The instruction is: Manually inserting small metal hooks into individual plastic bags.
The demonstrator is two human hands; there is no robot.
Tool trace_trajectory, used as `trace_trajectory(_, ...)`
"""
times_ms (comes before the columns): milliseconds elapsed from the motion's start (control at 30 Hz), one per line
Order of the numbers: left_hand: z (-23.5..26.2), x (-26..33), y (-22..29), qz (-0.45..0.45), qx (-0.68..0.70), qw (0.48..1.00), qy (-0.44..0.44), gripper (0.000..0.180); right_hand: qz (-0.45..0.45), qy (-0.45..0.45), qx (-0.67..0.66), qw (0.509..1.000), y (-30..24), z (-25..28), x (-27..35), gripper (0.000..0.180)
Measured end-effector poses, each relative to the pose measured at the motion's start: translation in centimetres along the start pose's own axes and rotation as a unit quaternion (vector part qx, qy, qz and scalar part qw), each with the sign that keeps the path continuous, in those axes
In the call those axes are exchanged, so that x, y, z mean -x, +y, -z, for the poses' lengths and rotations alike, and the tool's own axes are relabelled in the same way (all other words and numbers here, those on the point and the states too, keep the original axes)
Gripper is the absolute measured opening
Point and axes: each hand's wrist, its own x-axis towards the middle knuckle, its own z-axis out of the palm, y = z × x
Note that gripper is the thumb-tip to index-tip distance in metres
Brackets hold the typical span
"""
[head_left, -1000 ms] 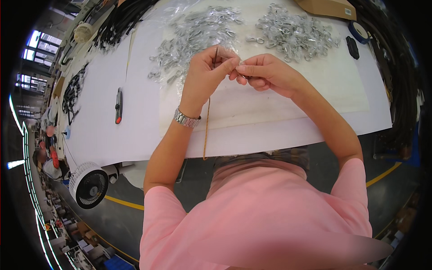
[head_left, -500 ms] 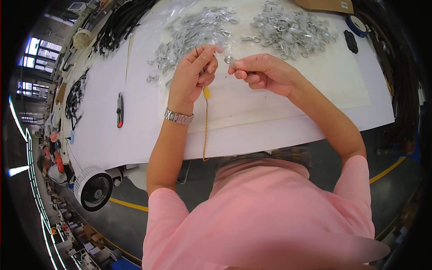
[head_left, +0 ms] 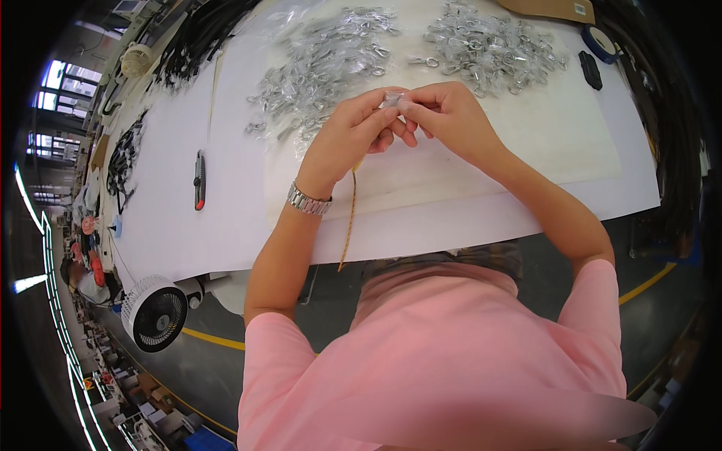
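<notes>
While both hands meet mid-worktop, they pinch a small metal clip [head_left: 392, 98].
L hand [head_left: 352, 135] & R hand [head_left: 450, 116] fingertips pressed together on it; yellow cord [head_left: 349, 218] hangs over the near edge of the worktop [head_left: 226, 240].

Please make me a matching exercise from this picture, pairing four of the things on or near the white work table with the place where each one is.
Things:
1. small clear plastic packet
2. thin yellow-brown cord
3. black utility knife with a red end
4. white round floor fan

Places:
A. on the floor below the table's near-left corner
B. pinched between the fingertips of the left hand and right hand
C. lying alone on the white table, left of the hands
D. hanging from under the left hand over the table's near edge

Pairs: 1-B, 2-D, 3-C, 4-A
</notes>
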Motion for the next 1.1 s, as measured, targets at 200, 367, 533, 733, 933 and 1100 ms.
trace_trajectory(200, -1.2, 0.0, -0.7, -0.072, -0.174, 0.978, 0.093, 0.03, 0.03, 0.022, -0.002, 0.999, -0.1, -0.6, 0.4, 0.023)
trace_trajectory(367, -1.2, -0.2, -0.7, -0.075, -0.17, 0.973, 0.137, 0.027, -0.019, -0.062, -0.054, 0.996, 0.0, 0.5, 0.0, 0.023)
trace_trajectory(533, 1.4, -0.5, -1.1, -0.025, -0.025, 0.986, 0.162, 0.028, -0.074, 0.024, -0.505, 0.86, -0.3, 5.8, -2.9, 0.03)
trace_trajectory(733, 1.8, -0.9, -1.7, -0.032, 0.073, 0.982, 0.172, 0.028, -0.02, 0.044, -0.136, 0.989, -0.9, 5.6, -6.4, 0.036)
trace_trajectory(933, 1.9, -1.3, -2.2, -0.035, 0.057, 0.982, 0.179, 0.028, 0.089, 0.095, 0.47, 0.873, 2.1, 1.6, -15.6, 0.033)
trace_trajectory(1100, 2.0, -0.9, -2.1, -0.031, 0.058, 0.978, 0.199, 0.027, 0.029, 0.036, 0.55, 0.834, 1.5, 1.2, -14.6, 0.033)
